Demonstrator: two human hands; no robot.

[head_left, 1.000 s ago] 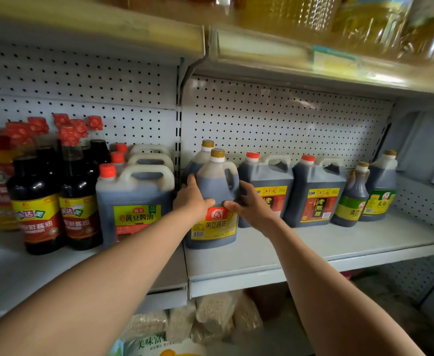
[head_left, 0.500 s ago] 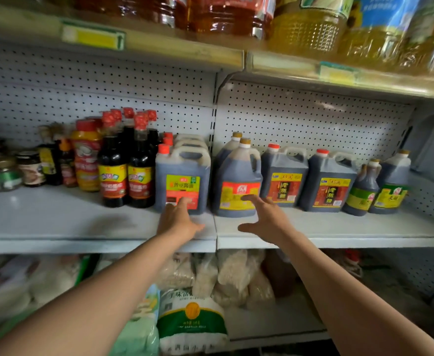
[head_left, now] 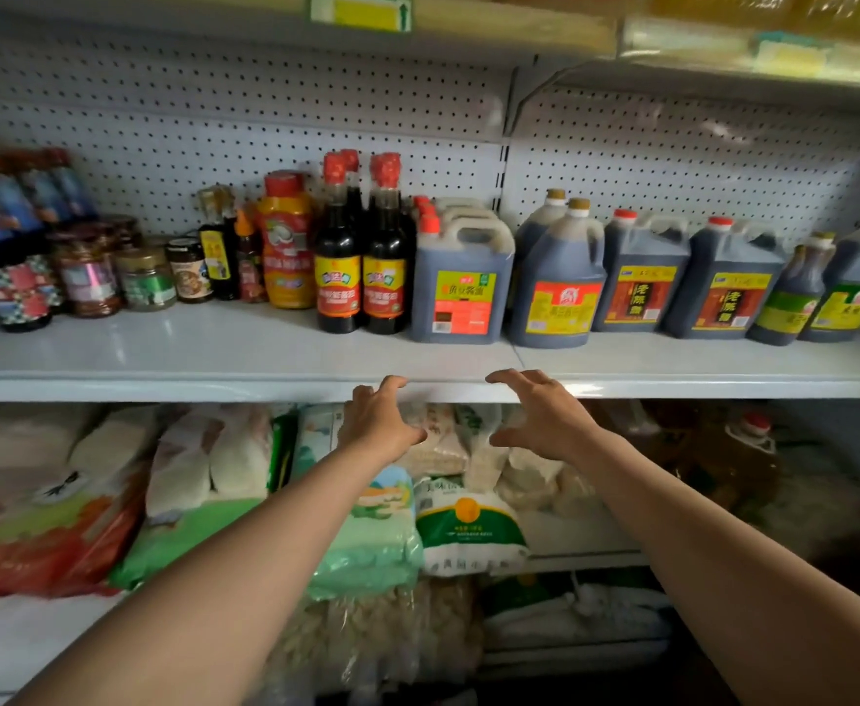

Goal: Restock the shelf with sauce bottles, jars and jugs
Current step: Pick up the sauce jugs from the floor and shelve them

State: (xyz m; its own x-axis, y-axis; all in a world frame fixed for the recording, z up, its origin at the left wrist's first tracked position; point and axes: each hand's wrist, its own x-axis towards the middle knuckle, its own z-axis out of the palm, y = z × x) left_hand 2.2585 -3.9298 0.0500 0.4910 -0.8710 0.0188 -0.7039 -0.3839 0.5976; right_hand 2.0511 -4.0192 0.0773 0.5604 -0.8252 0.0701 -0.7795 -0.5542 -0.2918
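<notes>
**Hands free in front of the sauce shelf**

From the head camera, both hands hang in the air just in front of the shelf (head_left: 244,349) edge, holding nothing. The left hand (head_left: 379,422) and the right hand (head_left: 545,420) face each other with fingers spread and loosely bent, a gap between them, touching neither the shelf nor any bottle.

The sauce stock stands along the back half of the shelf: a jug with a red and yellow label (head_left: 558,285) just past the shelf joint, a jug with a green label (head_left: 461,282) beside it on the left, two dark bottles with red caps (head_left: 361,257), and small jars (head_left: 148,277) further left. More jugs fill the right end.

The next item, I judge, should be gripped low on both sides and set down with its label forward, close to its matching row. The front strip of the shelf offers room; the tight rows behind leave little space for knuckles. Below, bags of rice (head_left: 468,527) and noodles crowd the lower shelf.
</notes>
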